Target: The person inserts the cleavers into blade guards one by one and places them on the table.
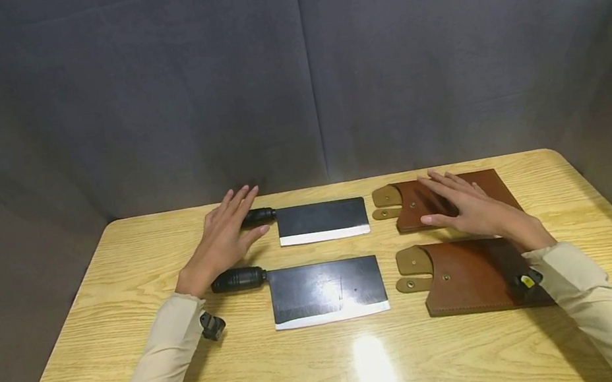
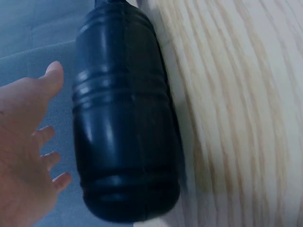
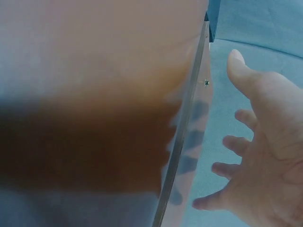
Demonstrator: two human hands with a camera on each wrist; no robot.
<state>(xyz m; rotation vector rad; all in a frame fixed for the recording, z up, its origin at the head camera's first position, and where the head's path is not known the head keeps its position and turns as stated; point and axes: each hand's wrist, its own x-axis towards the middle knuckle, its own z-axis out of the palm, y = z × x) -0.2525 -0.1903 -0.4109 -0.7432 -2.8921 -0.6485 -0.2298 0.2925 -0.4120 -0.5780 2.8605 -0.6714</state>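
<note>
Two cleavers with black ribbed handles lie flat on the table, blades to the right: a far cleaver (image 1: pixel 322 218) and a larger near cleaver (image 1: pixel 327 289). My left hand (image 1: pixel 223 239) hovers by the far handle with straight fingers, partly covering it; the near cleaver's handle (image 2: pixel 125 118) fills the left wrist view. To the right lie two brown leather sheaths with tan snap straps, a far sheath (image 1: pixel 494 182) and a near sheath (image 1: pixel 466 276). Above the far sheath my right hand (image 1: pixel 473 208) is spread, holding nothing. The near sheath is blurred in the right wrist view.
The light wooden table (image 1: pixel 288 381) has rounded far corners. A grey curtain (image 1: pixel 196 101) hangs behind it and along both sides. Small black cameras sit at both wrists, the left wrist camera (image 1: pixel 212 326) beside the near handle.
</note>
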